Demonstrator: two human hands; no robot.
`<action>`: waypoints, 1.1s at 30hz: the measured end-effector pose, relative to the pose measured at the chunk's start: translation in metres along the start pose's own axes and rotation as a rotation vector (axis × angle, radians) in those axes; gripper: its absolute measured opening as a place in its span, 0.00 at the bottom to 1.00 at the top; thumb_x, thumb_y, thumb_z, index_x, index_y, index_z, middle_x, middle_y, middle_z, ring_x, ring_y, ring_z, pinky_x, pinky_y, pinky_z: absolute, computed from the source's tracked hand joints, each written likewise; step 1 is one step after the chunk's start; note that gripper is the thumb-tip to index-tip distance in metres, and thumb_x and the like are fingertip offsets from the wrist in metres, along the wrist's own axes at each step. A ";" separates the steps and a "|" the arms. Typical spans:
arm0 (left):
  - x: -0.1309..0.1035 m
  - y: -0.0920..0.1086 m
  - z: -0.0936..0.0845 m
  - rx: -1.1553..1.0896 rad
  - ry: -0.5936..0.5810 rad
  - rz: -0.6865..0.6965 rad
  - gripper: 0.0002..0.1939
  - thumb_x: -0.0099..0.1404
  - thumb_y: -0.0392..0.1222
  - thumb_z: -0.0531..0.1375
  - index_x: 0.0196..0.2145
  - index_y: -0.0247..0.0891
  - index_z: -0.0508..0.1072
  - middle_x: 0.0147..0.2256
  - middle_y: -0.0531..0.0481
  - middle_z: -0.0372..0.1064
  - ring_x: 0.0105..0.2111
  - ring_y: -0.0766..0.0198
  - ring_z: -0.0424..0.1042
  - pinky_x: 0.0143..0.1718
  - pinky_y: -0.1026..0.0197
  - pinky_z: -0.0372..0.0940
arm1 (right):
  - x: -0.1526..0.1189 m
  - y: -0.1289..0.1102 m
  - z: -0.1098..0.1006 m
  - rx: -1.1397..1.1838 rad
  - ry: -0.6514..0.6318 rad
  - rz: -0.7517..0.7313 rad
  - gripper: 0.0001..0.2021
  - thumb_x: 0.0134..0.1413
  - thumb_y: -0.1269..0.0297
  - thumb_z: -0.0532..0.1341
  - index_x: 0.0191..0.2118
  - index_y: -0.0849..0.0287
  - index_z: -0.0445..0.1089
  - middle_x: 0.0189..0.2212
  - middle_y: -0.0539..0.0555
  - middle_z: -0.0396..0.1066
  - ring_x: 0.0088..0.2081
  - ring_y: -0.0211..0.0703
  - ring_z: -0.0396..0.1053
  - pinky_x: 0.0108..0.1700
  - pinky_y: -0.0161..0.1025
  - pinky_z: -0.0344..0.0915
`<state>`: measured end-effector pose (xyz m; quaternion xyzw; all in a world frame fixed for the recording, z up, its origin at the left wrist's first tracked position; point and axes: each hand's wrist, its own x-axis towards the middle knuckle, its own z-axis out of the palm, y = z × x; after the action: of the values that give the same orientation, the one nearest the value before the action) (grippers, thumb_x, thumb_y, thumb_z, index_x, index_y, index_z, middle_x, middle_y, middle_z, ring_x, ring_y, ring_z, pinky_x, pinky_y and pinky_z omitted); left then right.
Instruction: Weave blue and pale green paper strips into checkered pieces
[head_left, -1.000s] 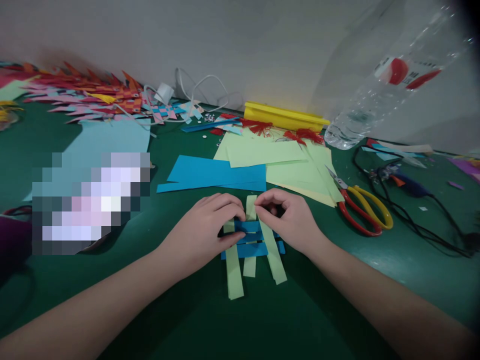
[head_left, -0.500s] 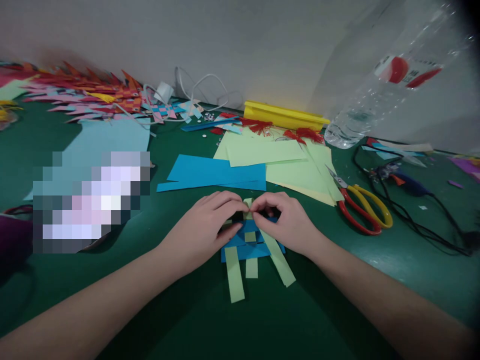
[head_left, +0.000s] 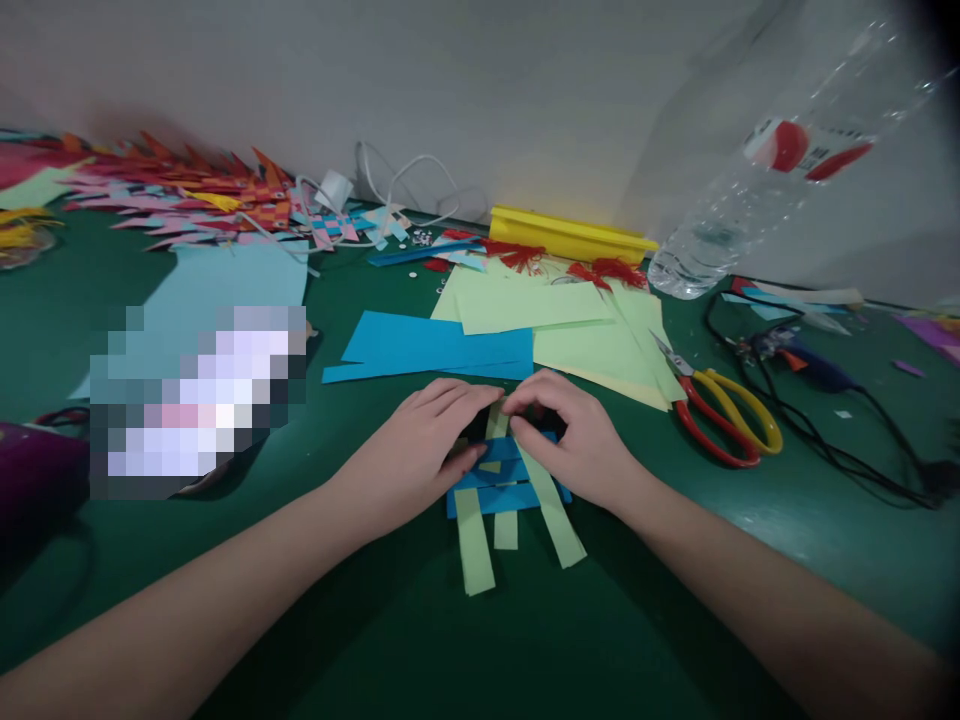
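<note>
Pale green strips [head_left: 475, 540] are interlaced with blue strips [head_left: 499, 499] on the green table, below and between both hands. My left hand [head_left: 427, 440] rests at the upper left of the weave, its fingertips at the top of the middle green strip [head_left: 497, 420] and its thumb over the blue paper. From the right, my right hand [head_left: 566, 430] curls its fingers at the same strip's top. Both hands' fingertips nearly meet there; what exactly each one grips is partly hidden. A longer green strip [head_left: 555, 515] slants out beneath my right hand.
Blue sheets [head_left: 442, 345] and pale green sheets [head_left: 592, 345] lie beyond the hands. Scissors [head_left: 720, 415] are at the right, near a clear bottle [head_left: 739, 200] and black cable [head_left: 810, 430]. A blurred-out device [head_left: 202, 410] lies left. A yellow folded piece [head_left: 570, 235] stands against the wall.
The fingers of both hands have shifted slightly up at the middle strip, and more of that strip shows between them. The view has moved slightly.
</note>
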<state>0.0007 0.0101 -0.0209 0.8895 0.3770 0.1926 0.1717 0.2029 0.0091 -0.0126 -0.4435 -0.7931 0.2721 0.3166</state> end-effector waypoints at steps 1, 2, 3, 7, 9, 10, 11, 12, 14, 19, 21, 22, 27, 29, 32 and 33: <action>0.000 0.000 -0.001 -0.004 0.003 0.000 0.23 0.65 0.36 0.56 0.57 0.41 0.58 0.54 0.47 0.62 0.55 0.57 0.58 0.54 0.51 0.59 | 0.000 0.000 0.000 0.014 0.021 0.005 0.05 0.54 0.72 0.57 0.36 0.57 0.68 0.36 0.53 0.67 0.38 0.39 0.66 0.39 0.38 0.65; 0.000 0.001 -0.001 -0.007 0.002 -0.001 0.22 0.65 0.36 0.56 0.56 0.41 0.58 0.54 0.47 0.62 0.54 0.57 0.59 0.53 0.51 0.59 | 0.000 0.001 -0.001 0.022 0.039 0.007 0.06 0.54 0.71 0.57 0.37 0.57 0.68 0.37 0.53 0.66 0.39 0.40 0.66 0.40 0.38 0.65; 0.000 0.001 -0.001 -0.010 0.000 -0.001 0.22 0.65 0.36 0.56 0.56 0.41 0.58 0.53 0.46 0.63 0.54 0.56 0.59 0.53 0.50 0.59 | 0.000 0.001 -0.001 0.025 0.053 0.005 0.07 0.54 0.71 0.58 0.39 0.56 0.68 0.39 0.53 0.66 0.40 0.40 0.66 0.41 0.38 0.65; -0.001 0.000 0.000 -0.009 0.005 -0.009 0.22 0.65 0.38 0.56 0.56 0.41 0.57 0.53 0.45 0.63 0.54 0.55 0.59 0.52 0.49 0.60 | 0.000 0.003 -0.001 0.035 0.063 -0.005 0.09 0.55 0.67 0.60 0.43 0.54 0.67 0.43 0.54 0.66 0.44 0.42 0.66 0.45 0.41 0.66; -0.001 -0.001 0.001 0.001 0.014 -0.014 0.23 0.65 0.39 0.56 0.57 0.41 0.56 0.52 0.45 0.63 0.54 0.55 0.59 0.52 0.49 0.60 | 0.000 0.004 0.000 0.047 0.051 0.000 0.09 0.56 0.66 0.59 0.44 0.53 0.67 0.44 0.54 0.67 0.46 0.42 0.66 0.46 0.42 0.66; -0.001 -0.001 0.001 0.007 0.015 -0.016 0.23 0.65 0.39 0.56 0.57 0.41 0.56 0.52 0.45 0.63 0.54 0.55 0.59 0.52 0.49 0.60 | -0.001 0.004 0.000 0.051 0.043 0.002 0.09 0.57 0.65 0.58 0.44 0.53 0.67 0.44 0.53 0.68 0.46 0.42 0.66 0.46 0.42 0.66; -0.001 -0.001 0.002 0.013 0.012 -0.016 0.23 0.65 0.39 0.56 0.57 0.40 0.57 0.52 0.45 0.63 0.54 0.55 0.59 0.52 0.50 0.60 | -0.001 0.004 0.000 0.053 0.036 0.004 0.08 0.57 0.65 0.58 0.43 0.53 0.68 0.43 0.53 0.68 0.46 0.42 0.66 0.47 0.43 0.66; -0.001 0.000 0.001 0.022 0.009 -0.015 0.22 0.66 0.39 0.56 0.56 0.40 0.57 0.52 0.45 0.63 0.54 0.56 0.59 0.52 0.50 0.60 | -0.001 0.004 0.000 0.053 0.028 0.004 0.07 0.58 0.65 0.58 0.42 0.53 0.68 0.43 0.52 0.69 0.46 0.42 0.66 0.48 0.43 0.66; -0.001 0.001 0.001 0.047 0.003 -0.013 0.21 0.66 0.39 0.55 0.55 0.40 0.58 0.53 0.45 0.63 0.54 0.56 0.59 0.53 0.50 0.59 | -0.001 0.004 0.000 0.053 0.011 0.006 0.07 0.58 0.65 0.57 0.42 0.53 0.69 0.42 0.52 0.70 0.46 0.42 0.67 0.48 0.43 0.66; -0.002 0.001 -0.001 0.125 -0.004 -0.013 0.20 0.67 0.41 0.54 0.55 0.40 0.58 0.54 0.44 0.61 0.55 0.54 0.57 0.53 0.48 0.58 | 0.000 0.005 0.000 0.051 -0.002 0.031 0.07 0.59 0.64 0.57 0.42 0.53 0.70 0.42 0.51 0.71 0.46 0.42 0.68 0.48 0.44 0.67; -0.002 0.000 -0.002 0.146 -0.007 -0.015 0.20 0.67 0.42 0.54 0.55 0.40 0.58 0.53 0.44 0.61 0.55 0.53 0.57 0.52 0.48 0.58 | -0.001 0.005 0.000 0.050 -0.002 0.036 0.07 0.59 0.64 0.57 0.42 0.53 0.70 0.43 0.51 0.71 0.46 0.42 0.68 0.48 0.45 0.67; -0.002 0.000 -0.003 0.153 -0.009 -0.016 0.20 0.67 0.43 0.54 0.55 0.39 0.59 0.53 0.44 0.61 0.54 0.53 0.57 0.52 0.48 0.58 | -0.001 0.005 0.000 0.048 -0.003 0.036 0.07 0.59 0.64 0.57 0.42 0.53 0.70 0.43 0.51 0.71 0.46 0.42 0.68 0.48 0.45 0.67; -0.001 -0.001 -0.005 0.143 -0.014 0.000 0.14 0.68 0.42 0.53 0.51 0.40 0.63 0.52 0.45 0.62 0.53 0.54 0.57 0.51 0.48 0.58 | -0.002 0.004 -0.001 0.046 -0.007 0.030 0.08 0.59 0.65 0.56 0.42 0.52 0.70 0.43 0.51 0.72 0.47 0.42 0.68 0.49 0.45 0.67; -0.001 0.000 -0.006 0.131 -0.010 0.003 0.13 0.68 0.43 0.52 0.49 0.40 0.65 0.51 0.45 0.63 0.53 0.54 0.58 0.50 0.48 0.58 | -0.001 0.004 -0.001 0.043 -0.011 0.022 0.08 0.60 0.65 0.56 0.42 0.52 0.71 0.43 0.50 0.72 0.47 0.41 0.68 0.49 0.45 0.67; -0.001 0.001 -0.008 0.129 0.015 0.002 0.12 0.68 0.44 0.52 0.47 0.40 0.66 0.49 0.46 0.64 0.51 0.55 0.59 0.49 0.48 0.58 | -0.001 0.004 -0.001 0.036 -0.013 0.014 0.09 0.59 0.67 0.56 0.41 0.52 0.71 0.43 0.50 0.72 0.47 0.41 0.68 0.48 0.44 0.67; -0.001 0.001 -0.009 0.130 0.023 0.003 0.12 0.68 0.45 0.52 0.47 0.40 0.66 0.48 0.46 0.64 0.51 0.54 0.59 0.49 0.48 0.58 | -0.001 0.005 -0.001 0.035 -0.008 0.013 0.09 0.59 0.67 0.56 0.41 0.52 0.71 0.43 0.50 0.72 0.47 0.41 0.69 0.48 0.44 0.67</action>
<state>-0.0033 0.0096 -0.0130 0.8971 0.3894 0.1782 0.1087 0.2065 0.0103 -0.0157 -0.4420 -0.7866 0.2899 0.3191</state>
